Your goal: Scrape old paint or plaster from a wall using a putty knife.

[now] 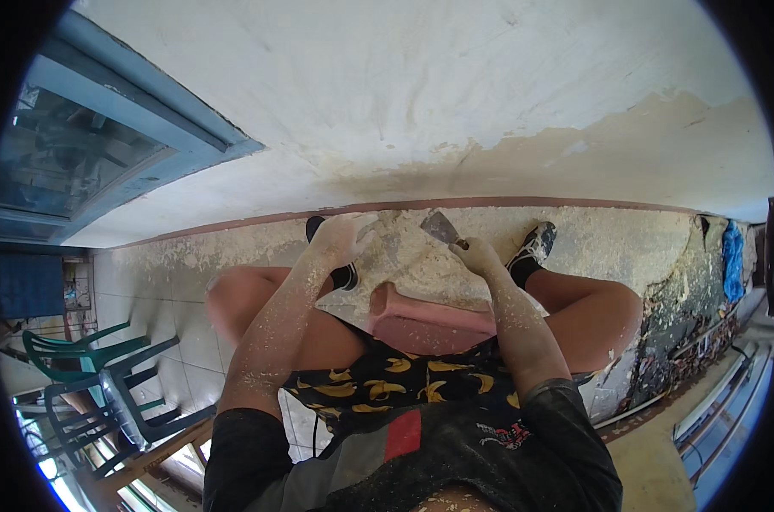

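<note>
In my right hand (478, 257) is a putty knife (440, 226), gripped by its handle with the broad metal blade pointing up and left toward the foot of the wall. My left hand (343, 238) is empty, fingers apart, above the floor near my left shoe. Pale dust and flakes coat both hands and forearms. Before me rises a white wall (387, 83); a patch of its paint is off at the lower right, baring a beige layer (553, 153). A reddish-brown strip (489, 201) runs along its base. Scraped flakes (399, 256) cover the floor beneath my hands.
A pink plastic stool (425, 317) is between my legs. Green plastic chairs (92, 355) stand at the left, below a blue-framed window (144, 128). To the right lie a blue plastic bag (733, 262), a strip of debris (674, 333) and several long bars (719, 409).
</note>
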### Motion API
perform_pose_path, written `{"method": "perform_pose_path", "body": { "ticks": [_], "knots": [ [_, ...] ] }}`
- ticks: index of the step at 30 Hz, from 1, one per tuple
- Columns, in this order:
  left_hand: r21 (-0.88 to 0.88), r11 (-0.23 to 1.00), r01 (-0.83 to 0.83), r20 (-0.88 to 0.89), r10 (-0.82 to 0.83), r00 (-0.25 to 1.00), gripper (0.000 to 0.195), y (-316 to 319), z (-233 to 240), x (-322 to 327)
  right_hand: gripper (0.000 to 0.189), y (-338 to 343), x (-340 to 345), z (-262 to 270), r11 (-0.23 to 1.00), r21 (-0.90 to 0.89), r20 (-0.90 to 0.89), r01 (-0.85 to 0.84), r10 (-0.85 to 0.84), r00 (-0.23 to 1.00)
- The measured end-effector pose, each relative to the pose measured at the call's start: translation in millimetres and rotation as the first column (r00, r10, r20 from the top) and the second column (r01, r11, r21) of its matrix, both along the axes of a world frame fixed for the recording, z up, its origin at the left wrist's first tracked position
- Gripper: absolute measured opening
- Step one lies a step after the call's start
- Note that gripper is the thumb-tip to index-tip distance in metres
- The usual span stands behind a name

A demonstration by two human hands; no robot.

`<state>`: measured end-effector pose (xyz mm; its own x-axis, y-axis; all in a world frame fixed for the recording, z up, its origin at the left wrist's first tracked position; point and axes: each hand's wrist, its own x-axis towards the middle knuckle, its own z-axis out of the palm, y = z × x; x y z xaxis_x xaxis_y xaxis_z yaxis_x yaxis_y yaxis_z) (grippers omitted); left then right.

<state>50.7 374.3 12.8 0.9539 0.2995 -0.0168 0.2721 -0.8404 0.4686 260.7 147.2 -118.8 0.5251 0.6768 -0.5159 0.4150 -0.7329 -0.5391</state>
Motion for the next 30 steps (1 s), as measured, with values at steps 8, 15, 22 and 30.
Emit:
{"method": "perform_pose_path", "body": {
  "ticks": [8,15,22,30],
  "knots": [
    [-0.051,0.993,-0.103,-0.386,0.076,0.919,0.044,21,-11,20,0.039,19,-33,36,0.99,0.101,-0.179,0.096,-0.077,0.981],
    [-0.299,0.89,-0.344,-0.38,0.22,0.898,0.069,-1,-25,33,0.032,47,-66,62,0.852,0.335,-0.365,0.403,-0.277,0.889],
    [-0.981,0.124,-0.146,-0.089,0.385,0.919,0.045,-28,-30,64,0.031,93,-87,110,0.596,0.475,-0.693,0.647,-0.199,0.693],
    [-0.988,0.151,0.014,0.105,0.612,0.784,0.043,-33,-33,91,0.041,130,-74,79,0.527,0.683,-0.325,0.506,-0.402,0.856]
  ]
}}
